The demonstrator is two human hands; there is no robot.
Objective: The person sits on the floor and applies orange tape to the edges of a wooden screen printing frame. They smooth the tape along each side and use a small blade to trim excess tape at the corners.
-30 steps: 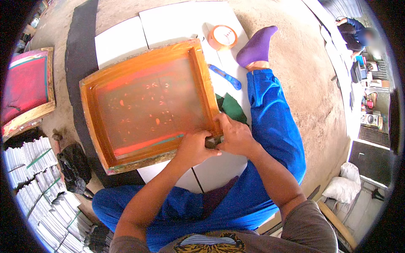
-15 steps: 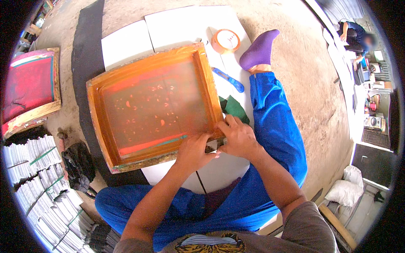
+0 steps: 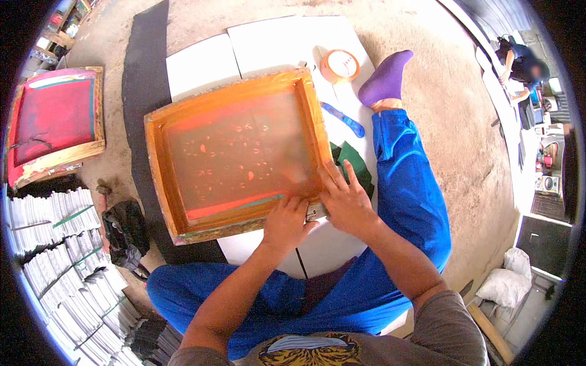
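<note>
A wooden screen-printing frame with an orange-brown border and a mesh bearing small light marks lies tilted in front of me. My left hand rests on its near bar close to the right corner, fingers stretched over the bar and thumb apart. At that same corner my right hand lays its spread fingers on the right bar, one finger raised. Between my hands a pale patch shows on the frame's outer side. Dark green pieces lie beside my right hand.
White boards lie under the frame, with an orange tape roll and a blue cutter knife. A red-meshed frame and paper stacks stand at left. My sock-clad foot is at right. Another person works far right.
The whole view has shifted slightly, so things sit further right. My right hand's fingers have spread out over the corner, and my left hand has flattened on the near bar.
</note>
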